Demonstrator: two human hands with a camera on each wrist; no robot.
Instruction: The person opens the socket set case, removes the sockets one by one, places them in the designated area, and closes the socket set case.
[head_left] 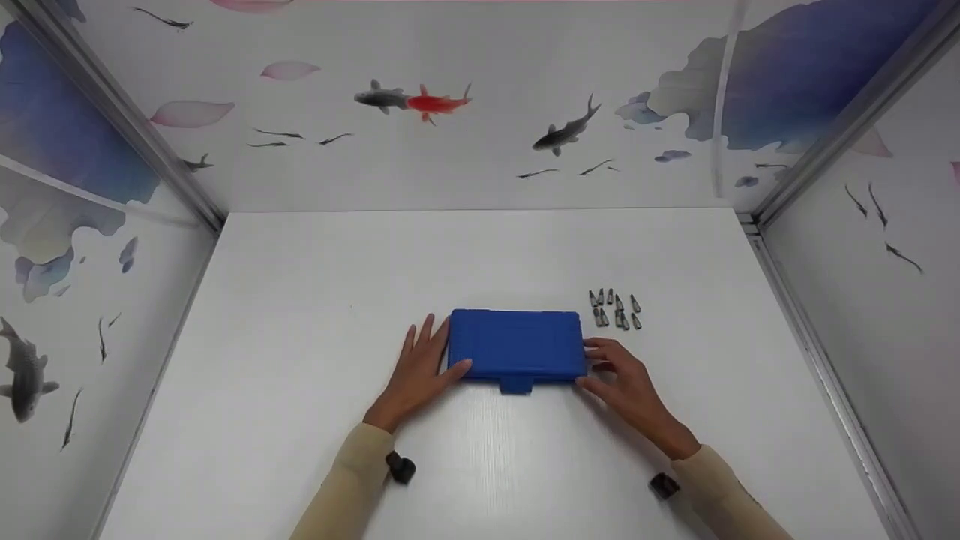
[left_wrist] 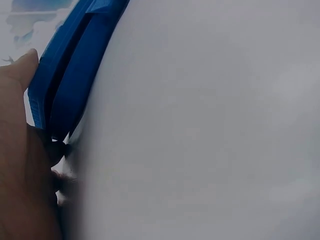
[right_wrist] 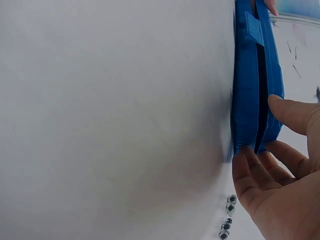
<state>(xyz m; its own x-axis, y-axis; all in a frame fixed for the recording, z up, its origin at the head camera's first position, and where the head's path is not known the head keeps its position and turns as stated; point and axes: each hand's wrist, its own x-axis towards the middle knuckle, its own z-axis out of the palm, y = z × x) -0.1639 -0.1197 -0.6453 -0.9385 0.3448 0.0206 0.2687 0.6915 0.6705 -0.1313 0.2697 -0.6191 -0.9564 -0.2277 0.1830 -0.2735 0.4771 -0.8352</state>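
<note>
A blue plastic case (head_left: 516, 343) lies flat on the white table, its latch tab (head_left: 516, 385) towards the person. In the right wrist view a dark gap (right_wrist: 261, 85) runs between lid and base. My left hand (head_left: 420, 375) lies along the case's left end, fingers straight and spread, thumb over the front left corner. My right hand (head_left: 626, 382) holds the right end, with bent fingers at the side and the thumb at the front corner. Several small metal bits (head_left: 615, 309) stand in a group behind the right hand. What is inside the case is hidden.
White panels (head_left: 480, 165) printed with fish and petals enclose the table (head_left: 315, 315) at the back and both sides. Metal rails (head_left: 817, 367) edge the panels. A small black device (head_left: 401, 468) sits at the left wrist, another device (head_left: 664, 486) at the right.
</note>
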